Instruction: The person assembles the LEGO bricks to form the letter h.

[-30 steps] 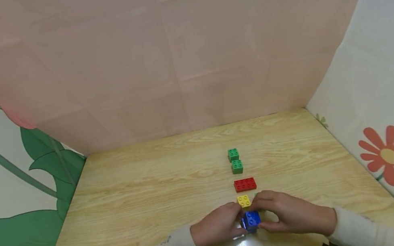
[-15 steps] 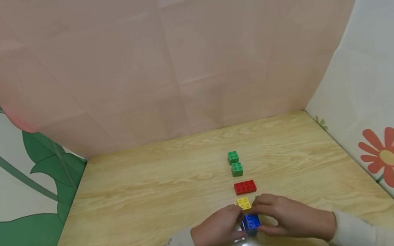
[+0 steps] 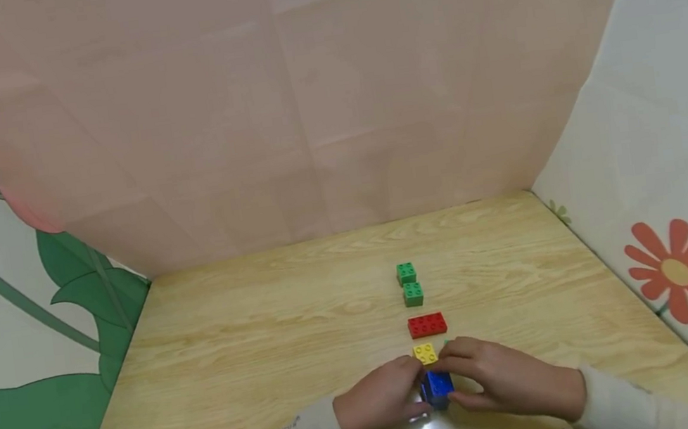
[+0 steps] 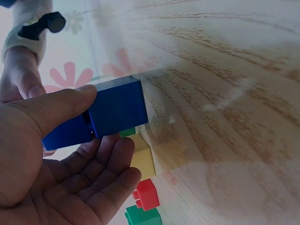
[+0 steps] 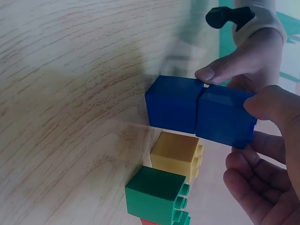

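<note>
Two blue toy bricks stand stacked near the table's front, with a thin, slightly uneven seam between them. My left hand [image 3: 380, 394] holds the lower blue brick [image 5: 172, 104] near the seam; its thumb lies on the near side, its fingers on the far side. From the right, my right hand [image 3: 505, 376] pinches the upper blue brick [image 5: 225, 116] between thumb and fingers. In the left wrist view the lower brick's base is at the tabletop. A yellow brick [image 3: 425, 354] sits just behind the stack. Fingers partly hide the blue bricks in the head view.
Beyond the yellow brick lie a long red brick [image 3: 427, 324] and two green bricks, one nearer [image 3: 413, 294] and one farther [image 3: 406, 273]. Another green brick [image 5: 157, 194] is mostly hidden by my right hand in the head view. Walls with printed flowers enclose the wooden table [image 3: 267, 322].
Both hands keep their hold on the blue bricks. The upper brick's studs showed more clearly earlier and are now dimmer. The head view has shifted slightly.
</note>
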Tool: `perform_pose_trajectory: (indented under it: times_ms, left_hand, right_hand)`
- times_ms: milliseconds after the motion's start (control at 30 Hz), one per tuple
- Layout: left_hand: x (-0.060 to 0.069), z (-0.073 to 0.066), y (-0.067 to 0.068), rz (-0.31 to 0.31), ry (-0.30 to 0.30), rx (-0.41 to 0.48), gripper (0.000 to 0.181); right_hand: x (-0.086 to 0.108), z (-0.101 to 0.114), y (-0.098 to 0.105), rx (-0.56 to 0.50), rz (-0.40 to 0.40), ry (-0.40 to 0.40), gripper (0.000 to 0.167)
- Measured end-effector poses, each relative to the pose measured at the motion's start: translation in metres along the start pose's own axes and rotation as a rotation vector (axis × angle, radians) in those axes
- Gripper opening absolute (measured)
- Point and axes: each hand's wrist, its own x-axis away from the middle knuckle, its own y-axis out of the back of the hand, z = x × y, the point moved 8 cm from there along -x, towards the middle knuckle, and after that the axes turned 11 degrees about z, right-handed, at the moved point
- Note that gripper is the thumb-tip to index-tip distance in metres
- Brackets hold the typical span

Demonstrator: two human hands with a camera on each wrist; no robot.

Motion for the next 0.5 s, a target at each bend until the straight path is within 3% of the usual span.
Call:
perform_pose_trajectory:
  times_ms: [500]
  left_hand:
    - [0.0012, 0.0006, -0.0005, 0.006, 0.006, 0.023, 0.037]
  right_hand:
    - [-0.0019, 0.0022, 0.0031, 0.001, 0.032, -0.030, 0.040]
